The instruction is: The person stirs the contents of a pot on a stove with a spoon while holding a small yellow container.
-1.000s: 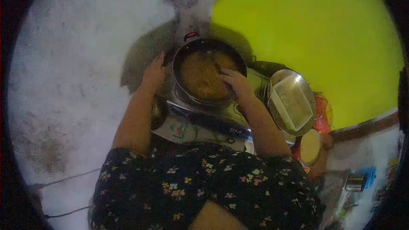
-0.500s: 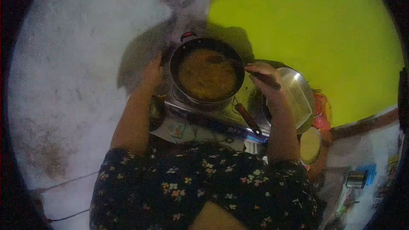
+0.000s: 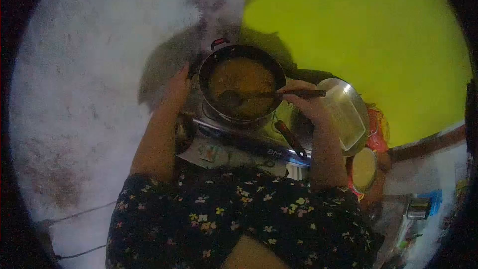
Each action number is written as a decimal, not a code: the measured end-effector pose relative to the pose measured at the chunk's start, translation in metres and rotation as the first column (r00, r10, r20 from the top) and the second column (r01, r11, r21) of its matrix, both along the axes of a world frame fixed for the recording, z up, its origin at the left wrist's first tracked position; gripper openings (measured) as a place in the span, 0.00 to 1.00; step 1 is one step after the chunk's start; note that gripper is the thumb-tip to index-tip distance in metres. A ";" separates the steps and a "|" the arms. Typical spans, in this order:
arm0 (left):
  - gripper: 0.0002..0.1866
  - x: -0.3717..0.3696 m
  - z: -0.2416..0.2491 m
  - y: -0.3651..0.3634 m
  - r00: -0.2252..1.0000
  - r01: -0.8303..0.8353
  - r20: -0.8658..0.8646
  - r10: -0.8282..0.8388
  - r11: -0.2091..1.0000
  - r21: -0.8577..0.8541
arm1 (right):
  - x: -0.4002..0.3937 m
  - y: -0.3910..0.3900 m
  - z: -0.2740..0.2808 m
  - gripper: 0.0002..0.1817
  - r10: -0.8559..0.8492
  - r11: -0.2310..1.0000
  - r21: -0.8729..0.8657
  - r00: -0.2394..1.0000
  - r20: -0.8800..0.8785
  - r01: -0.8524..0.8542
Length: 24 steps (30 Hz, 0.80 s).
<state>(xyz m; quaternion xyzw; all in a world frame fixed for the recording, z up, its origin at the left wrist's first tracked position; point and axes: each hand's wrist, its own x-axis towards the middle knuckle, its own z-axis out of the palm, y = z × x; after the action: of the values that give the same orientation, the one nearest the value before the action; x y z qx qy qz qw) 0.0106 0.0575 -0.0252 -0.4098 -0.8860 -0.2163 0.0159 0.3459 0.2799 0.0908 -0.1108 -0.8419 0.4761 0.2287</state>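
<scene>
A dark wok (image 3: 202, 77) with orange-brown, saucy food (image 3: 244, 75) in it stands on a gas stove (image 3: 239, 132). My right hand (image 3: 301, 100) is closed around the brown handle of a dark ladle (image 3: 230, 98), whose rounded head lies in the food at the near left. At the wok's left side is my left hand (image 3: 178, 85), fingers pointing up and away, close to a dark patch beside the rim. Shadow hides its fingertips. The wok's long handle (image 3: 290, 138) points toward me at the right, and a small red-and-black handle (image 3: 219, 43) is on the far rim.
Right of my right hand stands a large shiny metal pan (image 3: 348, 99) with a clear rectangular tray in it. Beyond are a red-and-yellow packet (image 3: 377, 124) and a round container (image 3: 364, 170). Walls rise behind the stove. A metal pot (image 3: 418, 208) stands far lower right.
The ladle's head has moved from the far right of the food to the near left. My right hand has come slightly nearer and left, its handle now almost level; my left hand stays put.
</scene>
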 end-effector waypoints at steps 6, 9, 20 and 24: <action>0.35 0.012 0.023 0.000 0.991 -0.040 0.121 0.058 0.989 -0.144 | -0.010 -0.003 -0.007 0.07 -0.020 0.980 0.200 0.999 -0.037 0.027; 0.35 0.013 0.023 0.003 0.989 -0.060 0.123 0.078 0.987 -0.148 | -0.012 -0.005 -0.010 0.07 -0.043 0.974 0.219 0.998 -0.052 0.054; 0.35 0.003 0.010 0.002 0.998 0.005 0.068 -0.001 0.998 -0.059 | 0.001 0.012 -0.007 0.07 -0.107 0.994 -0.051 0.983 -0.149 0.100; 0.35 0.008 0.015 0.002 1.000 -0.010 0.021 0.012 0.994 -0.112 | 0.004 0.001 0.000 0.06 -0.022 0.997 -0.073 1.000 0.000 0.022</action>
<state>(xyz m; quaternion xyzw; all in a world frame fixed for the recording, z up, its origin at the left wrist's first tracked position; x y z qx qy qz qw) 0.0183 0.0597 -0.0103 -0.4029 -0.8991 -0.1705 -0.0154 0.3500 0.2804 0.0910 -0.1282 -0.8226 0.5039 0.2302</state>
